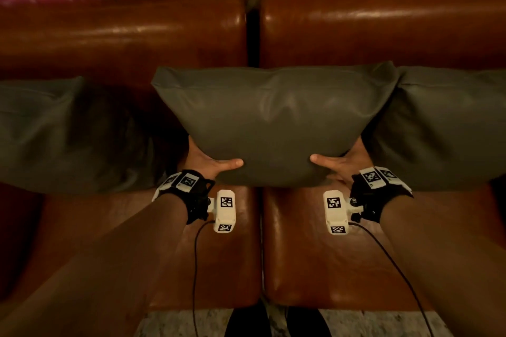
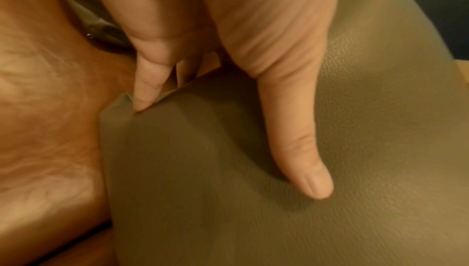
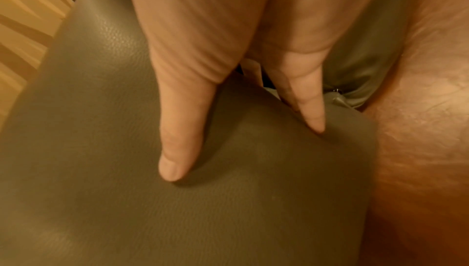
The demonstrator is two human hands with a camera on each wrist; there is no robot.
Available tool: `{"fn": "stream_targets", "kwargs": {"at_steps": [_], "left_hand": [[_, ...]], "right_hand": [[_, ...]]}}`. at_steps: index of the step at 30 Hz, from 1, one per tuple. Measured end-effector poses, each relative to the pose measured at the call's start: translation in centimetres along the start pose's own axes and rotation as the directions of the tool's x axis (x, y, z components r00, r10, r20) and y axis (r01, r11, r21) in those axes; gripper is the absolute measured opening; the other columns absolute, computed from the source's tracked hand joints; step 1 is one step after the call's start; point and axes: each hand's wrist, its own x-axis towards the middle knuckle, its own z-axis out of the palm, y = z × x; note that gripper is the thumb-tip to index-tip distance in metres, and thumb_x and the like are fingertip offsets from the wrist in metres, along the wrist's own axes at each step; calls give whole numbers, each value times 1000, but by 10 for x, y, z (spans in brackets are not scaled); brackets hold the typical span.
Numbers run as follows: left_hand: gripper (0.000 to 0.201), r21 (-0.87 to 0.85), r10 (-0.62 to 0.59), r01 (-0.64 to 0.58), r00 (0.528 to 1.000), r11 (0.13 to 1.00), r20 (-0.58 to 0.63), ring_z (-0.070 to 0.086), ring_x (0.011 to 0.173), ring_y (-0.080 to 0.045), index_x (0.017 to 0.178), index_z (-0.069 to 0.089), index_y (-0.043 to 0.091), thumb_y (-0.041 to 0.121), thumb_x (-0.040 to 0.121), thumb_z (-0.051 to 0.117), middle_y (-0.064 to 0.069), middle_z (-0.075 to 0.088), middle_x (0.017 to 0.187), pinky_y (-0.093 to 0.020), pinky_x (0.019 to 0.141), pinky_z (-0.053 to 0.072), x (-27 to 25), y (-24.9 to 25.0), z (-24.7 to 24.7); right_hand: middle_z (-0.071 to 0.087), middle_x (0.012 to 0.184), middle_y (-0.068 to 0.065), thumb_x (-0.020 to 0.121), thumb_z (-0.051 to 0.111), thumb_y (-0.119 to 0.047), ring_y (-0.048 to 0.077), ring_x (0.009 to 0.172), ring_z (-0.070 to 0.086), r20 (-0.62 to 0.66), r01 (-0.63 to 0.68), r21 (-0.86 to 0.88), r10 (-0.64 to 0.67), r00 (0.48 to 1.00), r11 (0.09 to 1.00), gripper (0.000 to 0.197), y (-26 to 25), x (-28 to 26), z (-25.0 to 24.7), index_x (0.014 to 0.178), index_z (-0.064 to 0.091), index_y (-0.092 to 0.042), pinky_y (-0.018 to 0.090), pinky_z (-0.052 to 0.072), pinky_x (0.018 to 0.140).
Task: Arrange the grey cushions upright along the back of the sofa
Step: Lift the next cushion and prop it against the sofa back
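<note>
Nearest in the head view are the two forearms, each wearing a black wrist strap [image 1: 368, 200] with a white camera block carrying black-and-white square marker codes; no readable words show on them. Below them lie the brown leather seat pads of the sofa [image 1: 315, 254].

Just beyond the wrists, the left hand [image 1: 208, 163] and right hand [image 1: 343, 161] grip the middle grey cushion [image 1: 268, 123] at its two lower corners. Each thumb lies flat across the front face, pointing inward toward the other, while the fingers go behind the cushion. The wrist views show the same: the left hand [image 2: 228, 29] has its thumb on the grey leather and a finger curled over the seam, and the right hand [image 3: 228, 29] mirrors it. The cushion stands upright, its long axis running left to right, lower edge at the hands and upper edge farther off, over the gap between the two seat pads.

To the left stands a second grey cushion [image 1: 54, 131], apart from the held one. To the right a third grey cushion [image 1: 443, 123] is partly overlapped by the held one.

Farthest is the sofa's brown backrest [image 1: 123, 33].
</note>
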Motion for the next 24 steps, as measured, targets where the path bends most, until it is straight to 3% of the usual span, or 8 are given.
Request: {"fn": "stream_targets", "kwargs": {"at_steps": [3, 9, 14, 16, 18, 20, 22, 24], "left_hand": [[116, 28, -21, 21, 1000, 999, -15, 59, 118, -11, 143, 41, 15, 22, 44, 100, 4, 60, 133, -32, 104, 46, -7, -5, -6], [107, 0, -32, 32, 999, 1000, -25, 60, 118, -15, 140, 47, 13, 15, 47, 99, 0, 61, 133, -35, 104, 47, 3, -1, -12], [135, 7, -18, 18, 999, 1000, -32, 61, 123, -15, 141, 45, 20, 53, 21, 99, 3, 61, 135, -42, 107, 48, 21, 2, -11], [140, 20, -46, 48, 997, 999, -58, 57, 127, -16, 145, 40, 23, 59, 22, 97, 3, 58, 140, -43, 110, 46, 20, -1, -12], [133, 45, -124, 129, 988, 991, -94, 52, 132, -20, 149, 36, 23, 56, 34, 96, 1, 52, 147, -41, 113, 41, 13, -3, -8], [113, 24, -256, 258, 964, 966, -69, 51, 135, -23, 148, 42, 23, 60, 52, 89, 0, 51, 149, -40, 113, 39, -5, 0, 4], [103, 2, -376, 376, 926, 927, 8, 52, 133, -26, 147, 46, 24, 74, 62, 75, 0, 49, 150, -45, 114, 39, -25, 0, 23], [89, -9, -495, 499, 862, 867, 106, 60, 120, -33, 142, 50, 14, 71, 75, 65, -10, 55, 141, -51, 105, 47, -45, 4, 54]], "right_hand": [[66, 156, 1, 31, 110, -57, 25, 146, 63, 20, 34, -45, -33, 999, 998, 155, 8, 12, 4, 166, 40, -26, 61, 52, 121], [58, 162, 7, 71, 100, -2, 30, 152, 55, -28, -30, -25, 29, 999, 999, 121, -7, 0, 21, 171, 35, -21, 61, 48, 123], [48, 167, -3, 74, 98, -2, 27, 154, 47, -19, -100, 4, 100, 995, 995, 130, -2, -1, 23, 175, 23, -35, 69, 48, 119], [50, 165, -1, 74, 99, -4, 25, 154, 48, -44, -85, -43, 83, 996, 995, 133, -2, 4, 24, 177, 19, -30, 60, 45, 126], [45, 174, 6, 80, 95, -3, 27, 160, 44, -40, -115, -68, 112, 993, 991, 127, -2, -1, 23, 179, 16, -21, 47, 40, 132], [39, 178, 12, 90, 87, -8, 30, 163, 42, -21, -198, -55, 197, 980, 979, 114, 3, -19, 10, 180, 16, -14, 49, 40, 132], [48, 173, 18, 97, 81, -13, 34, 158, 50, -23, -297, -85, 296, 955, 951, 94, 19, -36, -12, 176, 30, -8, 53, 44, 129], [59, 162, 23, 100, 78, -17, 40, 147, 59, -49, -371, -149, 368, 928, 916, 73, 37, -50, -40, 166, 48, -5, 55, 49, 124]]}}
